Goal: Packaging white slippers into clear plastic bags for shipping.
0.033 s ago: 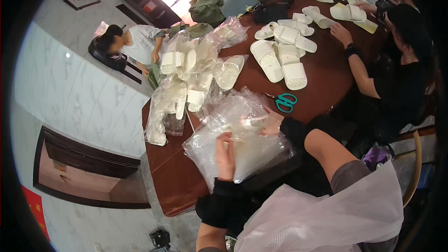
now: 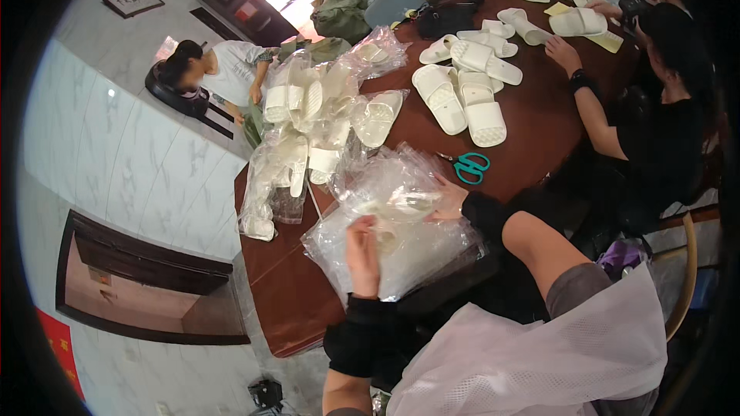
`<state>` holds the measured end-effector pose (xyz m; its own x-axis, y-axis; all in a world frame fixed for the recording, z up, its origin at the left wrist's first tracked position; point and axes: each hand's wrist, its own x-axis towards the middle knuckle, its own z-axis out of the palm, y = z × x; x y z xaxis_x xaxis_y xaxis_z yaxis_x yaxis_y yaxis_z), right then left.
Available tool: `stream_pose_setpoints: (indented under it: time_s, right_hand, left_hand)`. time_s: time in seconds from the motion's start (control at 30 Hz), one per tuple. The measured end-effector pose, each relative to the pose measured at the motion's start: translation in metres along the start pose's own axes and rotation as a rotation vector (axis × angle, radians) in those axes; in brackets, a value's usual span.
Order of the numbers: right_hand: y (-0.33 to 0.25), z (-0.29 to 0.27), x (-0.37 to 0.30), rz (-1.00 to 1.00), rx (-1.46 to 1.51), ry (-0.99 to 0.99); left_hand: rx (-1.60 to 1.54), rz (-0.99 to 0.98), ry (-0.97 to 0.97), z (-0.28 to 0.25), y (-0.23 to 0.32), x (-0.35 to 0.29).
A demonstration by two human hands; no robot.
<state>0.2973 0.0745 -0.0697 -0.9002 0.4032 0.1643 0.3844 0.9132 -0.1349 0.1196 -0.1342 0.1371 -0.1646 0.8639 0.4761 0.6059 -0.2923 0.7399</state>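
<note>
A stack of clear plastic bags (image 2: 420,258) lies on the table in front of me. On top of it a crinkled clear plastic bag (image 2: 397,185) shows something pale inside, partly lost in glare. My right hand (image 2: 449,200) grips this bag at its right side, thumb and fingers around the edge. Over the stack's left part, my left hand (image 2: 362,256) is raised with its fingers curled together; what they hold, if anything, I cannot make out. Teal-handled scissors (image 2: 471,168) lie just beyond my right hand.
Bagged white slippers (image 2: 308,108) are heaped at the table's (image 2: 281,285) far left. Loose white slippers (image 2: 482,112) lie beyond the scissors. A co-worker (image 2: 655,100) at the right handles slippers; another person (image 2: 223,69) stands at the far left. Green sacks (image 2: 339,14) are at the back.
My left hand has shifted slightly left and up, its fingers moving a little away from the bag's middle. My right hand has stayed almost in place.
</note>
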Motion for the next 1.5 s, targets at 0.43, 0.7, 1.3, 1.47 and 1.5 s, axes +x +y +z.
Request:
stream_pose_setpoints:
  time_s: [0.43,0.7,1.3,1.47,1.5]
  right_hand:
    - [0.006,-0.009,-0.005,-0.034,0.055,-0.065]
    - [0.008,0.013,0.004,-0.042,0.411,0.007]
    - [0.098,0.019,-0.018,0.007,0.208,0.051]
    - [0.011,0.017,0.011,-0.036,0.260,0.043]
    - [-0.021,0.005,0.019,-0.085,0.228,0.012]
  left_hand:
    - [-1.013,-0.796,0.546,-0.036,-0.123,-0.084]
    - [-0.319,-0.756,0.190,-0.049,-0.112,-0.088]
    - [0.182,0.014,-0.061,-0.061,-0.094,0.074]
    - [0.159,-0.418,-0.042,-0.090,-0.157,0.035]
    - [0.069,-0.625,-0.031,-0.103,-0.168,0.005]
